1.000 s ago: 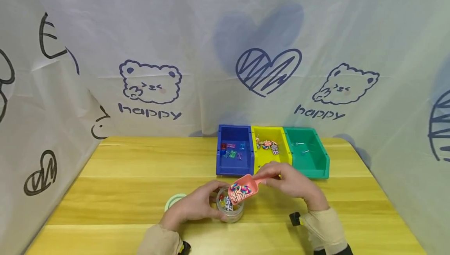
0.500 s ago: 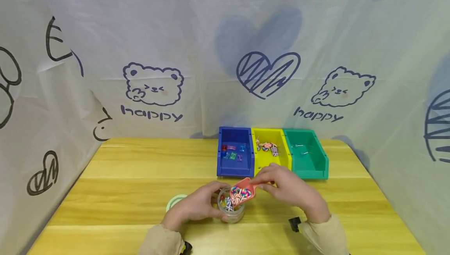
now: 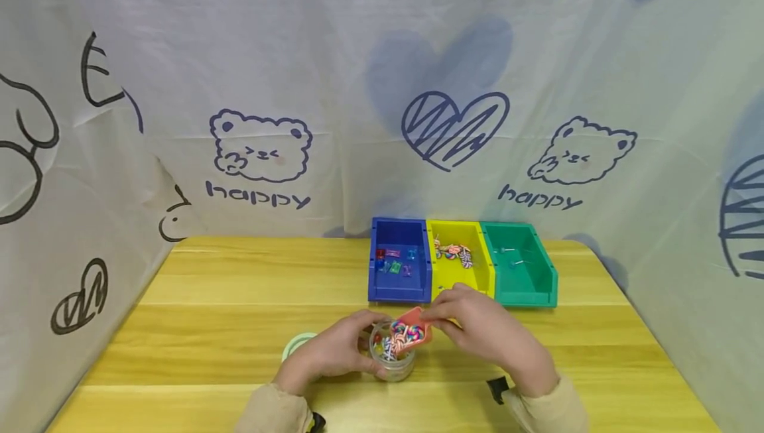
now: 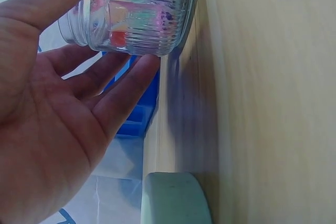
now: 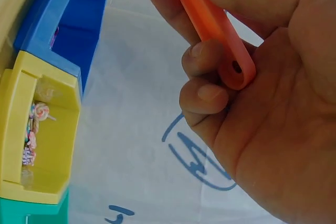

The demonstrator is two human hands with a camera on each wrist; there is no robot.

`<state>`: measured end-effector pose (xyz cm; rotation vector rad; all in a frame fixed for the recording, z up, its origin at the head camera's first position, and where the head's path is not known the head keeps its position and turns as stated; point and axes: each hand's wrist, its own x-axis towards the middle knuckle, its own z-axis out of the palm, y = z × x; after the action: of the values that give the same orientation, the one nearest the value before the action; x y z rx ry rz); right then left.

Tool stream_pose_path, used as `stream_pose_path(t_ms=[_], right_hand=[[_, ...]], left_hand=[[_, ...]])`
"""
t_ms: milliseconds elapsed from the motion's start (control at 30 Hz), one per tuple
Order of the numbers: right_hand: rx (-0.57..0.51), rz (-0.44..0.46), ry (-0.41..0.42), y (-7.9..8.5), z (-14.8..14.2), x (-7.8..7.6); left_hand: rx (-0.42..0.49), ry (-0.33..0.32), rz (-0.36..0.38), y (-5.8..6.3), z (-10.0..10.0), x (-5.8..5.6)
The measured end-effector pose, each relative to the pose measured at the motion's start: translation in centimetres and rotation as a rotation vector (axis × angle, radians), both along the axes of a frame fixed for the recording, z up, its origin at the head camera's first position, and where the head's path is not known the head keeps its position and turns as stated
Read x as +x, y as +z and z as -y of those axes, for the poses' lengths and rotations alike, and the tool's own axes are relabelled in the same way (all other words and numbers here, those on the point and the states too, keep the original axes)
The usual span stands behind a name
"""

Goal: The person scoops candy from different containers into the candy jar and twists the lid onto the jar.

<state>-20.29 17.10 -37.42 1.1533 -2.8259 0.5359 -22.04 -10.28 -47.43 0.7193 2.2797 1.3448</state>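
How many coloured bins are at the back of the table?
3, side by side: the blue bin at the left, the yellow bin in the middle, the green bin at the right. No others show.

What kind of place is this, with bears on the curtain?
Perhaps a little play or craft corner: a cloth with bears and hearts hangs behind a wood-grained table, and three coloured bins stand side by side on it.
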Motion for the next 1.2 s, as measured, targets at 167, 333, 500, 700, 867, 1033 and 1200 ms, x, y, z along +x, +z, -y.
stream_pose_path(t_ms=[167, 333, 500, 700, 867, 1033, 1200], right_hand=[[0.042, -0.038, -0.02, 0.3, 0.7, 0.4], [0.074, -0.061, -0.035, 0.4, 1.1, 0.7], [0.065, -0.087, -0.057, 0.4, 0.9, 0.9], [0.035, -0.104, -0.067, 0.7, 0.1, 1.0], [0.011, -0.086, -0.092, 1.1, -0.8, 1.0], [-0.004, -0.077, -0.133, 1.4, -1.7, 0.9], [-0.101, -0.045, -0.192, 1.3, -2.3, 0.6]], left_hand=[[0.007, -0.01, -0.002, 0.1, 0.0, -0.1], [0.011, -0.012, 0.006, 0.1, 0.0, -0.1], [0.016, -0.01, 0.005, 0.1, 0.0, 0.0], [0.017, -0.007, -0.005, 0.1, 0.0, 0.1], [0.008, 0.0, 0.002, -0.1, 0.0, 0.1], [-0.004, 0.002, -0.006, -0.3, 0.0, -0.1], [-0.006, 0.01, -0.011, -0.1, 0.1, 0.0]])
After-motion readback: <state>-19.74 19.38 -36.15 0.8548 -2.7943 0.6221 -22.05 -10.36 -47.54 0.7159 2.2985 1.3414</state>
